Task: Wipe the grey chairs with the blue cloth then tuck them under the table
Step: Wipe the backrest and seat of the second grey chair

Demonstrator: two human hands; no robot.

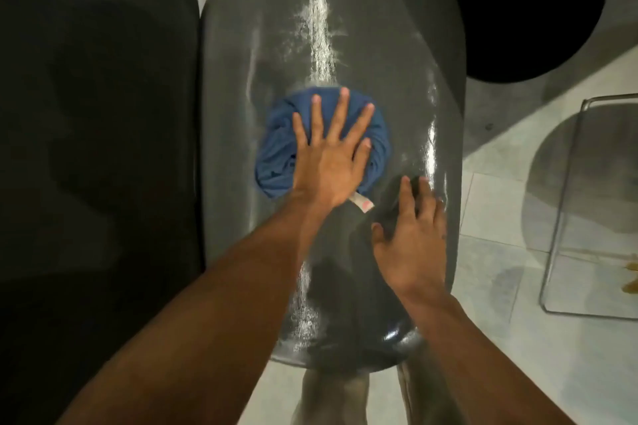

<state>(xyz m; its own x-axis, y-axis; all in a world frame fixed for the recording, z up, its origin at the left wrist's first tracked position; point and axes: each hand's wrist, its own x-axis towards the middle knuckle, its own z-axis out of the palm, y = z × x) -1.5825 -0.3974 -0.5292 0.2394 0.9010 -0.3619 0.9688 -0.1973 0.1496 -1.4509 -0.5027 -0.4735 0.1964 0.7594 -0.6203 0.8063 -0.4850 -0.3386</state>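
Observation:
A glossy grey chair [331, 28] fills the middle of the view, seen from above, with bright light streaks down its surface. A bunched blue cloth [276, 148] lies on the chair's middle. My left hand [331, 152] presses flat on the cloth with fingers spread and straight. My right hand [411, 235] rests on the chair's surface to the right and nearer to me, fingers extended and slightly blurred. A small white tag [362, 203] of the cloth sticks out below my left hand.
A second dark chair [96, 148] stands close against the left side. A round black object [524, 7] is at the upper right. A clear glass table edge [583, 203] is at the right over pale floor tiles [500, 338].

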